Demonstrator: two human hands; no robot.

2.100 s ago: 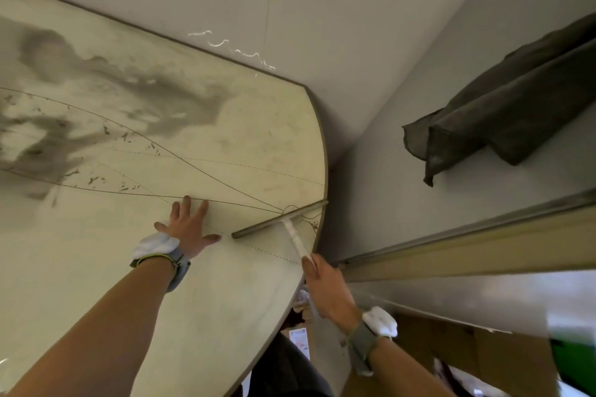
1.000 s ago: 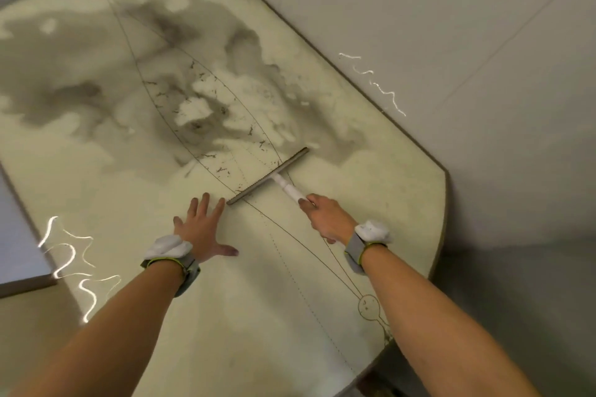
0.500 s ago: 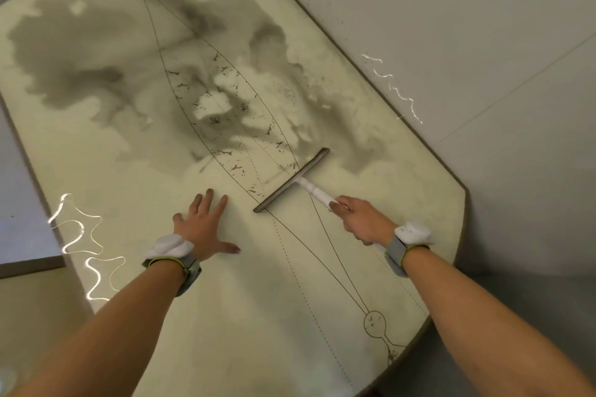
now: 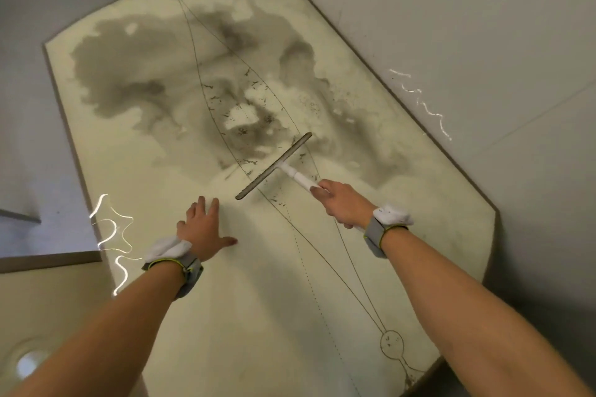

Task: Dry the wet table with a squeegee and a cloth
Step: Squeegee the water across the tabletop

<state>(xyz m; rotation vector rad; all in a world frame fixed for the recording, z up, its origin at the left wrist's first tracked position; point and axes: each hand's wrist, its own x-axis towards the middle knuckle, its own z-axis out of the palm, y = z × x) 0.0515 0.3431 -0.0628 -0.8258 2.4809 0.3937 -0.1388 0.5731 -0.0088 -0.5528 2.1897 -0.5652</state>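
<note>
On the desk, right hand grips squeegee handle, blade at edge of wet patch; left hand flat, fingers spread.

Hemmed in along the right by the wall, tight against the table edge. Barred mid-table by the squeegee, slanted across and gripped at the handle by the right hand. Narrowed just to its left by the left hand, flat on the top. Open beyond the blade over the wet patch, and across the near half between the forearms.
</note>
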